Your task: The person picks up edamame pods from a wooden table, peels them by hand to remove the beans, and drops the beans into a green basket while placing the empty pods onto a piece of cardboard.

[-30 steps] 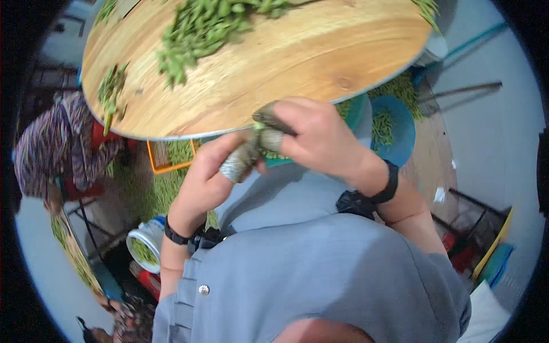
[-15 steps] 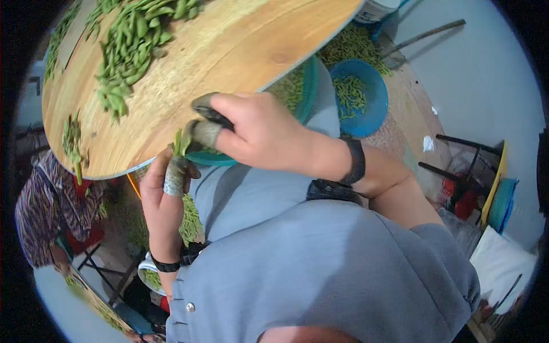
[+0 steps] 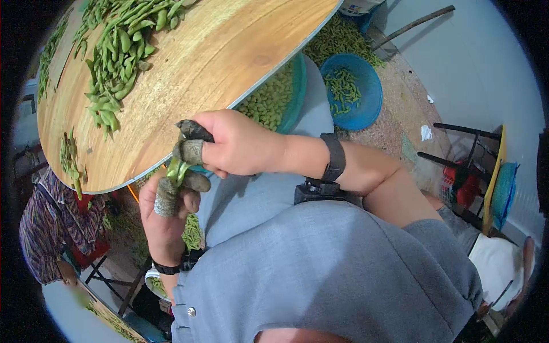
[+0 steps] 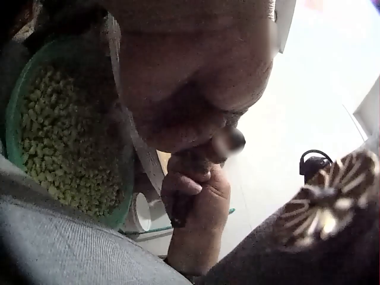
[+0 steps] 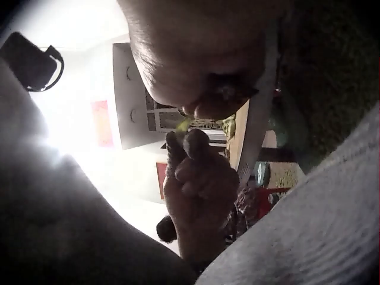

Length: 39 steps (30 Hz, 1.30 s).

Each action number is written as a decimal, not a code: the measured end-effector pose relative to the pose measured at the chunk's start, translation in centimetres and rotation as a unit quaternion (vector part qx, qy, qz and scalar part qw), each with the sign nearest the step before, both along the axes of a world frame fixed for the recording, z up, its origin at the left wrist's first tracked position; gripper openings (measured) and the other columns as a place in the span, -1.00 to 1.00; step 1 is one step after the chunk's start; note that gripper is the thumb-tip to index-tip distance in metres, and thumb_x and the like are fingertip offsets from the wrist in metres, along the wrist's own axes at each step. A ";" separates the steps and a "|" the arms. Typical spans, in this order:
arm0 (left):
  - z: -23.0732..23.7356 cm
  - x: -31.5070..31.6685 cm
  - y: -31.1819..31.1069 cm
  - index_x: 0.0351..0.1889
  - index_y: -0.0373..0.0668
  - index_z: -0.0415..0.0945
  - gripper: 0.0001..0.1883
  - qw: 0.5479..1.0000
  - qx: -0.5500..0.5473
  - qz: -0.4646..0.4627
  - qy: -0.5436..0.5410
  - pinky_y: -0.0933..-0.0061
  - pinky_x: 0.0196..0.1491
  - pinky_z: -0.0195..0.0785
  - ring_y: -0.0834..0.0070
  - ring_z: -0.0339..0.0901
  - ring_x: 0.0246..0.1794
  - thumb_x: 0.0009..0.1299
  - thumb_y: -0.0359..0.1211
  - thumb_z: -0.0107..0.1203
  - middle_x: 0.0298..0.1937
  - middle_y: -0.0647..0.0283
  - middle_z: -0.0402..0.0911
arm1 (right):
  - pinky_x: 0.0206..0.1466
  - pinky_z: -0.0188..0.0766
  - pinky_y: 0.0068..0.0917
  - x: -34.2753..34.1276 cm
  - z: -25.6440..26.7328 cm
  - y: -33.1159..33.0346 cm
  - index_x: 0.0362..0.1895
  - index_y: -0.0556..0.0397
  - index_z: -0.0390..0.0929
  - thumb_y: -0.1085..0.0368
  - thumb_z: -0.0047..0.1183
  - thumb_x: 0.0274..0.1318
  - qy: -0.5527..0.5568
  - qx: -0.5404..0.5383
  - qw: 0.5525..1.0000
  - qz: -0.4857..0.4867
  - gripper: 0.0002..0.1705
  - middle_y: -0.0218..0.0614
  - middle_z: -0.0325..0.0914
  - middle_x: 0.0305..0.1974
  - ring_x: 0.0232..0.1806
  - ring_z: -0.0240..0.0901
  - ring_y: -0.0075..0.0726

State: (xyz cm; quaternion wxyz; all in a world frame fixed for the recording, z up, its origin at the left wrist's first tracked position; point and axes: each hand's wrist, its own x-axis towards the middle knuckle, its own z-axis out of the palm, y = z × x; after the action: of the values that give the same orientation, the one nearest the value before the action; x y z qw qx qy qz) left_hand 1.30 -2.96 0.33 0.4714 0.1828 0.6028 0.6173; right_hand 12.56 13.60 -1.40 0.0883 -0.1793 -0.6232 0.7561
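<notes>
In the head view, my left hand [image 3: 166,208] pinches green pods [image 3: 178,170] between its wrapped thumb and finger, below the round table's edge. My right hand [image 3: 229,143], also with covered thumb and fingertip, grips the upper end of the same pods. Both hands meet in front of the lap, close together. The right wrist view shows a bit of green pod [image 5: 183,124] between the two hands. A green basin [image 4: 18,119] of shelled beans [image 4: 65,148] lies beside the hands in the left wrist view.
The round wooden table [image 3: 200,57] holds a pile of pods [image 3: 123,57] and a small bunch [image 3: 70,157]. A blue basin [image 3: 372,94] with pods stands on the floor at the right. Another person [image 3: 57,223] sits at the left.
The view has turned, so the table appears farther left. The right hand, apart from the left half a second ago, has come down onto the pods that the left hand holds.
</notes>
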 end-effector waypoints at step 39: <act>-0.9 -3.7 -10.0 -0.31 -0.25 0.54 -0.75 0.788 -0.359 -0.030 0.499 0.08 -0.30 0.38 -0.06 0.53 -0.36 0.24 -0.24 0.17 -0.43 -0.08 0.56 | -0.33 0.41 -0.12 -17.5 -0.6 -0.8 -0.40 0.15 0.49 0.14 0.18 -0.06 0.076 0.613 0.786 -0.030 -0.69 0.00 0.52 -0.48 -0.39 0.50 0.12</act>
State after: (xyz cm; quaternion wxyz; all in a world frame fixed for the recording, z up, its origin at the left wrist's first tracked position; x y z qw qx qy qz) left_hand -2.39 -12.93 -0.52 0.1547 0.3008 0.9265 0.1646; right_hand -4.97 12.83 -1.97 0.2493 -0.0474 -0.9411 0.2232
